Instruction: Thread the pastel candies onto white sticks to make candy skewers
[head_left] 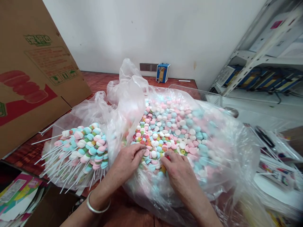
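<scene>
A large clear plastic bag lies open, full of pink, white and blue round marshmallows. Small coloured gummy rings are scattered among them on the near left. Over the bag's near part, my left hand is closed, its thumb and fingertips drawn together at the sweets. What it pinches, if anything, is hidden. My right hand has its fingers curled down beside it, with a bit of red and orange showing at the fingertips; the held thing cannot be made out. Left of my hands, marshmallow skewers on white sticks lie piled on plastic.
A big cardboard box stands at the left on the reddish wooden table. Against the wall sits a small blue box by a socket strip. White metal shelves rise at the right. Packaging lies low at left.
</scene>
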Demonstrator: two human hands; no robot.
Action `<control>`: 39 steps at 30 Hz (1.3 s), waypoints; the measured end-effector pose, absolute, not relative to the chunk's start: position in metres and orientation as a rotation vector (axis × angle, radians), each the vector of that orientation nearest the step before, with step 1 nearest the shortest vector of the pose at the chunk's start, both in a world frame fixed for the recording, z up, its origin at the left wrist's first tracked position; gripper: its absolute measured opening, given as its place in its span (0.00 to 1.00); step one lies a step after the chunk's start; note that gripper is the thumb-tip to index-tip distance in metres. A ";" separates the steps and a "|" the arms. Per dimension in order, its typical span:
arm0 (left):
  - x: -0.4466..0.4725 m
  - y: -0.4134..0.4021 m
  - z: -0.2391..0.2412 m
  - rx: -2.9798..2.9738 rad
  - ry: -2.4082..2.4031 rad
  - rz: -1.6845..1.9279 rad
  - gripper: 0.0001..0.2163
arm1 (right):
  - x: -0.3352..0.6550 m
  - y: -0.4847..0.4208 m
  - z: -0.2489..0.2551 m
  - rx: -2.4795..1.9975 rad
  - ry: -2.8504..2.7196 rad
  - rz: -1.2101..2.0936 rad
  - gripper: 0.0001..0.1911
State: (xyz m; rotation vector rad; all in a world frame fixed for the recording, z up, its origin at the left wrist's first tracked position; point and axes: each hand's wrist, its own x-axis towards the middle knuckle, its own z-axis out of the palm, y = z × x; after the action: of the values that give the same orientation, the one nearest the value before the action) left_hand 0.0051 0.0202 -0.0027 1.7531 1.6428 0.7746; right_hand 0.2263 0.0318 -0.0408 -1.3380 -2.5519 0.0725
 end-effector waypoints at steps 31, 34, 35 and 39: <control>0.054 0.008 -0.001 2.656 0.679 1.208 0.16 | 0.212 0.025 -0.009 -1.052 -0.642 1.510 0.20; 0.056 0.012 -0.003 2.696 0.673 1.079 0.19 | 0.222 0.029 -0.006 -1.036 -0.600 1.404 0.17; 0.055 0.018 -0.003 2.688 0.753 1.055 0.20 | 0.228 0.031 -0.005 -1.070 -0.641 1.331 0.17; 0.049 0.062 0.000 2.584 1.283 0.893 0.17 | 0.257 0.039 -0.010 -1.413 -1.238 0.818 0.15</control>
State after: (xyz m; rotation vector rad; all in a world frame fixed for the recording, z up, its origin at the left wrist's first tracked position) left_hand 0.0490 0.0624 0.0002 2.5843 1.2834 0.8931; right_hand 0.2566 0.0393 -0.0102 -1.4130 -1.2382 0.8183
